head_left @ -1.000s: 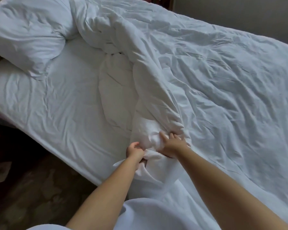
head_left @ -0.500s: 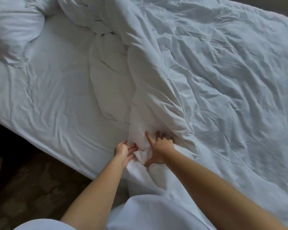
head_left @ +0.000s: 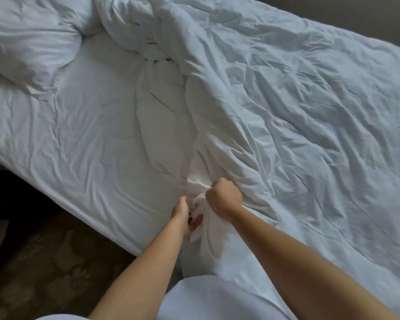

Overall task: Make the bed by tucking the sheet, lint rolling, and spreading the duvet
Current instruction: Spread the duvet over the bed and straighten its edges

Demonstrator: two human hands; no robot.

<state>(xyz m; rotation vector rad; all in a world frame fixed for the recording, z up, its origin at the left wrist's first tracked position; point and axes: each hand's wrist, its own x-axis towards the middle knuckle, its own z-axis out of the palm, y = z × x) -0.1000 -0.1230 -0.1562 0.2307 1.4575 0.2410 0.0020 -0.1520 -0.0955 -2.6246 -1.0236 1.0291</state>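
Half a second ago her right hand lay spread on the duvet; now its fingers are balled tight around a bunch of it at the bed's near edge. The left hand grips the same bunch just beside, over the wrinkled sheet.

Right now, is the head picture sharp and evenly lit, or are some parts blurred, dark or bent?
Head view: soft overall, duvet folds readable; the bunched cloth between left hand and right hand is washed-out white; floor at lower left is dim; the wide lens bends the bed edge.
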